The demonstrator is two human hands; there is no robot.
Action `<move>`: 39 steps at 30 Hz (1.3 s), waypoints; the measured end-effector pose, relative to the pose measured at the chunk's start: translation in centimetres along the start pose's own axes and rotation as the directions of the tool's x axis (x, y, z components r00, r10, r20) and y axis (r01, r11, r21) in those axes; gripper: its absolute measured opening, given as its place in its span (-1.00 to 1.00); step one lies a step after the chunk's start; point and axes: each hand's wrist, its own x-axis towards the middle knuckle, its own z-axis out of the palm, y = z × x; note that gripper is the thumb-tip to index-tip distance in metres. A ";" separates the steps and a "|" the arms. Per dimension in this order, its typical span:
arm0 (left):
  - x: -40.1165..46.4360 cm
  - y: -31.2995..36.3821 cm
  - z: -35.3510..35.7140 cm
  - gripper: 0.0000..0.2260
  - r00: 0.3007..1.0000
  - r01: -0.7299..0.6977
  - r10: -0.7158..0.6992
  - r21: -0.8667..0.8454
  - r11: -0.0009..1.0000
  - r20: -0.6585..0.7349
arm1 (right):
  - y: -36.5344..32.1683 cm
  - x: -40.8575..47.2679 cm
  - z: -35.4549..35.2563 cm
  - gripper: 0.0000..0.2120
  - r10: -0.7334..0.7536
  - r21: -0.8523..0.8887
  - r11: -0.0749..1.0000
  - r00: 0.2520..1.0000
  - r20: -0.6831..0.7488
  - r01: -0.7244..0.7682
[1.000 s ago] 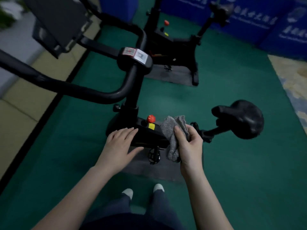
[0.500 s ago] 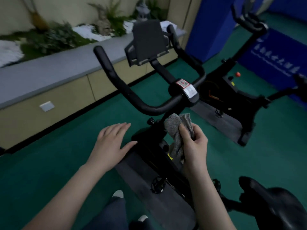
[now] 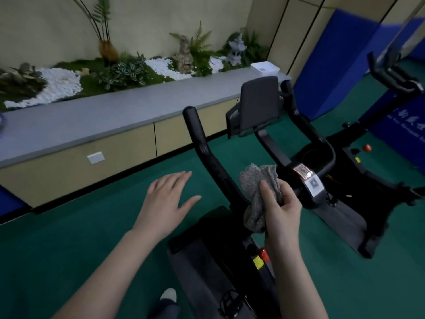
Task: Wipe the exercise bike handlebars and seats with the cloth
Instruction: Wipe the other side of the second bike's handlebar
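We see the right hand (image 3: 281,210) gripping the grey cloth (image 3: 258,194), thumb pressed across its front, folds bunched above and below the fingers, just beside the handlebar (image 3: 211,162). The left hand (image 3: 165,201) hovers flat, fingers spread, holding nothing. We cannot tell whether cloth touches bar; the seat is out of frame

Light: dim and even; no hard shadows are cast.
Distortion: the counter (image 3: 119,120) is bowed by the wide lens.
Blur: the second bike (image 3: 391,72) at the right edge is smeared.
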 end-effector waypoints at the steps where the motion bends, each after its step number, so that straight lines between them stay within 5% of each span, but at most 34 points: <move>1: 0.7 -0.5 0.0 -0.23 1.000 -0.005 0.005 -0.010 1.000 -0.003 | -0.1 0.4 0.8 -0.93 0.000 -0.003 1.000 1.000 -0.001 0.000; 8: 5.0 -3.1 -0.6 -0.31 0.999 -0.012 0.007 -0.112 0.994 -0.047 | -0.6 3.3 5.2 -0.93 -0.068 -0.083 0.994 0.998 0.005 0.069; 15: 9.2 -2.7 -2.6 -0.37 0.987 0.051 -0.104 -0.385 0.921 -0.119 | -3.1 6.8 10.3 -0.89 -0.281 -0.213 0.925 0.943 0.177 0.316; 23: 12.8 -0.8 -1.7 -0.48 0.931 0.104 -0.331 -0.759 0.643 -0.153 | -5.7 12.6 16.0 -0.80 -0.534 -0.329 0.644 0.714 0.453 0.691; 29: 13.3 0.1 -1.4 -0.66 0.901 0.085 -0.414 -0.882 0.463 -0.130 | -5.8 15.3 18.6 -0.80 -0.276 -0.305 0.533 0.503 0.819 0.789; 35: 13.5 -0.1 -1.0 -0.58 0.901 0.081 -0.420 -0.906 0.414 -0.111 | -5.5 15.5 18.2 -0.84 -0.086 -0.440 0.723 0.700 0.709 0.533; 39: 13.6 -0.2 -1.1 -0.60 0.903 0.085 -0.425 -0.938 0.337 -0.071 | -3.6 13.6 16.9 -0.78 -0.396 -0.412 0.581 0.687 0.609 0.701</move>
